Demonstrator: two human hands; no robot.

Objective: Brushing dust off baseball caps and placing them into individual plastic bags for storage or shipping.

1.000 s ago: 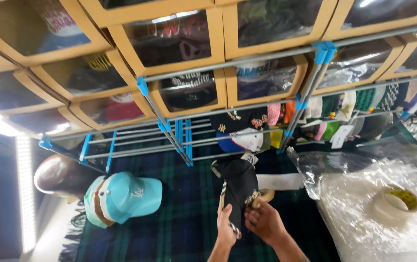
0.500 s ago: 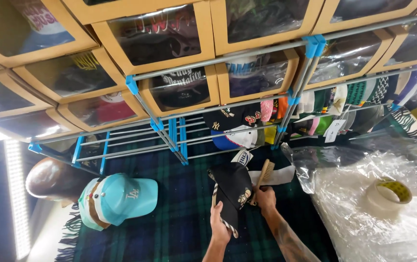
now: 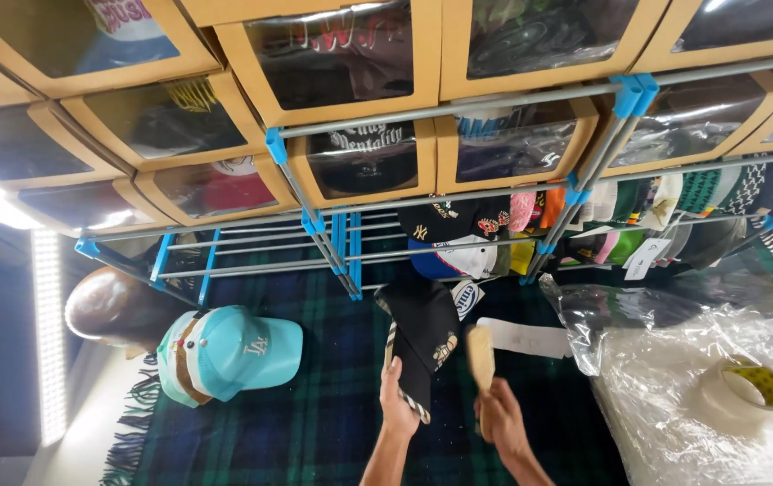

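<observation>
Brushing: we judge that we are midway through cleaning a black cap (image 3: 422, 337) with a small wooden brush (image 3: 480, 356); the pale brush head stands just beside the cap's crown, and whether it touches the fabric we cannot tell.
Done so far: we have the cap lifted off the plaid blanket (image 3: 314, 423) and the brush in hand; no cleaned patch shows plainly on the dark cloth, so how much is brushed we cannot say.
Left to do: by our reckoning the rest of the crown and the brim, and the cap has yet to be set down.
Blanket's left edge: a teal cap (image 3: 233, 351) lies on the blanket near its fringe, with a brown rounded thing (image 3: 112, 310) just beyond it, apart from both our hands.
Left hand: our left hand (image 3: 397, 403) is clenched on the cap's lower edge, thumb toward us, gripping the striped underside of the brim.
Left fingers: wrapped round behind the brim and mostly hidden.
Cap's place: held upright above the middle of the blanket, in front of the blue-jointed rack (image 3: 341, 243).
Right hand: our right hand (image 3: 502, 418) grasps the brush handle, its head pointing up toward the rack.
Right fingers: curled tight round the handle, nothing else in them.
Right side: crinkled clear plastic sheeting (image 3: 674, 396) carries a roll of tape (image 3: 746, 389), well apart from our hands.
</observation>
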